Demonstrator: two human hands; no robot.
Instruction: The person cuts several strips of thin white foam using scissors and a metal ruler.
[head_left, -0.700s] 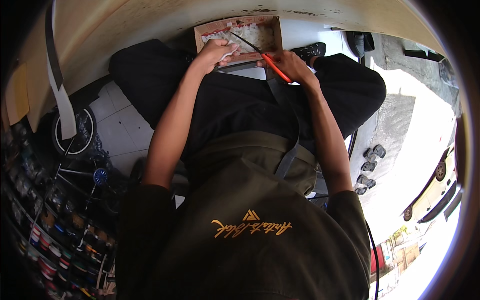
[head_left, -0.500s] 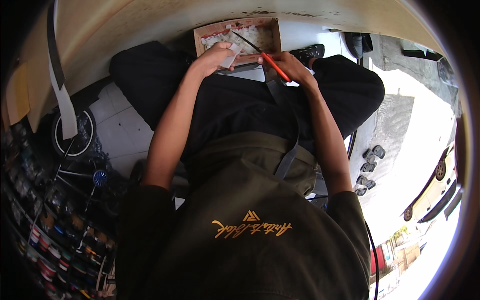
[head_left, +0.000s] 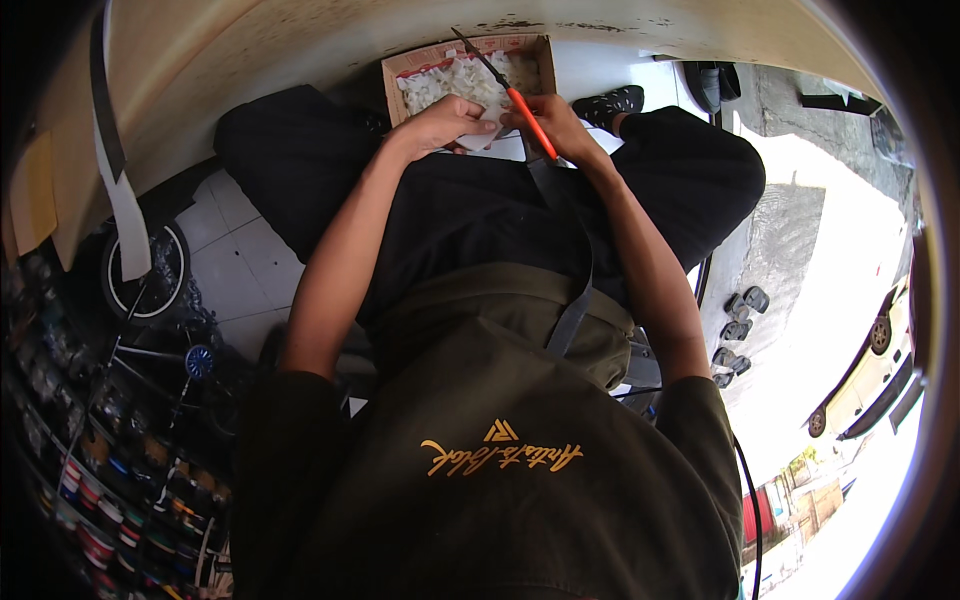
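My left hand [head_left: 440, 125] has its fingers closed on a small white piece [head_left: 478, 138], perhaps paper or thin sheet, held low over the near side of a shallow cardboard box. Meeting it from the other side, my right hand [head_left: 555, 122] grips scissors [head_left: 532, 126] with orange handles and dark blades, which point up and away to the left. My right fingertips seem to touch the white piece as well. White scraps [head_left: 455, 84] fill much of the cardboard box [head_left: 547, 62] just beyond both hands.
A dark strap [head_left: 582, 250] hangs from near my right hand across my lap. My black-trousered legs are spread on either side of the box. A pale curved panel [head_left: 330, 45] rises beyond it. Bicycle parts [head_left: 150, 265] lie at left; sandals [head_left: 738, 330] rest at right.
My hands have come together at the white piece, the right one moving left. The scissors have swung steeper, with their tips now higher and over the box's far edge.
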